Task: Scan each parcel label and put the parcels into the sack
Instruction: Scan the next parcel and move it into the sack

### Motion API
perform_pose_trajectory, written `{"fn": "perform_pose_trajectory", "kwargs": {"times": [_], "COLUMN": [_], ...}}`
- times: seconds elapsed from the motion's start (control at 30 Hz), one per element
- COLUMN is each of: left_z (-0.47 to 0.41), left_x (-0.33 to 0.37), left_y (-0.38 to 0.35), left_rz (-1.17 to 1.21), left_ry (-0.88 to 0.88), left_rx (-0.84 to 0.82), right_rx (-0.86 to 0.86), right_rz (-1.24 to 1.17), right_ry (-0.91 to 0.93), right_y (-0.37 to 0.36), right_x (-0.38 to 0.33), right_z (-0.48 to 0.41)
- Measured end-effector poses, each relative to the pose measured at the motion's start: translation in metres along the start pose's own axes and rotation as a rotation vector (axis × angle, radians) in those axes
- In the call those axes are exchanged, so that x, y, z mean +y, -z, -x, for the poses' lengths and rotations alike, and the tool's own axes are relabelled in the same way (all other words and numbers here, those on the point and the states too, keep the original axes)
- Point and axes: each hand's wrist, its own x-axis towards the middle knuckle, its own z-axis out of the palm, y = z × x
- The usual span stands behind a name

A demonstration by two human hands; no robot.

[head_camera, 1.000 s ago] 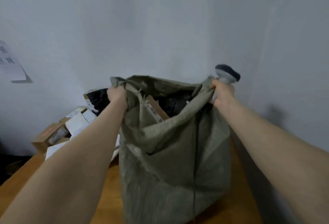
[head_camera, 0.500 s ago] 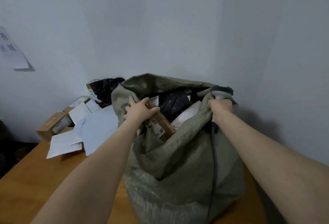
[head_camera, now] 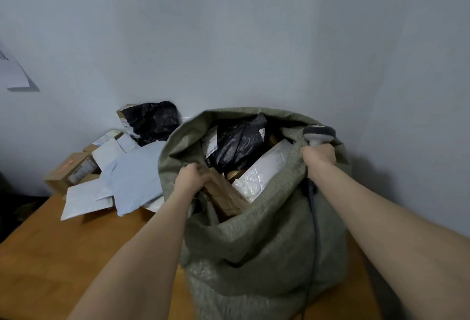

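Stowing seems the step in hand: the left hand [head_camera: 189, 178], arm stretched forward, curls its fingers round the top of a brown cardboard parcel [head_camera: 225, 196] standing at the near-left mouth of the olive woven sack [head_camera: 267, 243] on the wooden table [head_camera: 63, 256]. The right hand [head_camera: 319, 155], at the far-right rim, clenches a grey handheld scanner [head_camera: 318, 134] with the cloth. Next: let go, reach left for the pale plastic mailers [head_camera: 132, 177].

Sack [head_camera: 267, 238] olive-green, coarse woven pattern. In it: black poly bag [head_camera: 236, 146], white mailer [head_camera: 262, 174] with bubble pattern, brown cardboard box [head_camera: 226, 197]. Scanner [head_camera: 318, 133] grey, darker head. Table [head_camera: 50, 256] orange-brown wood. Wall [head_camera: 229, 39] pale grey-blue. Pile: pale grey mailers [head_camera: 134, 177], tan boxes [head_camera: 66, 172] with white labels, second black bag [head_camera: 152, 121].
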Motion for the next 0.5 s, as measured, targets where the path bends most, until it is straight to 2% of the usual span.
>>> {"fn": "perform_pose_trajectory", "kwargs": {"times": [0.1, 0.2, 0.33, 0.43, 0.5], "left_z": [0.000, 0.003, 0.008, 0.011, 0.014], "left_x": [0.022, 0.013, 0.013, 0.028, 0.036], "left_y": [-0.003, -0.008, 0.001, 0.014, 0.020], "left_rz": [0.045, -0.049, -0.147, -0.214, -0.281], "left_ry": [-0.058, 0.059, 0.123, 0.097, 0.028], "left_rx": [-0.003, -0.092, -0.077, -0.081, -0.083], "right_rx": [0.031, -0.028, 0.063, 0.024, -0.148], "right_rz": [0.026, 0.081, 0.148, -0.021, -0.191], "right_ry": [0.025, -0.001, 0.031, 0.147, 0.102], "right_y": [0.006, 0.010, 0.013, 0.011, 0.007], "right_x": [0.003, 0.003, -0.011, -0.034, -0.047], "right_z": [-0.004, -0.002, 0.010, 0.018, 0.032]}}
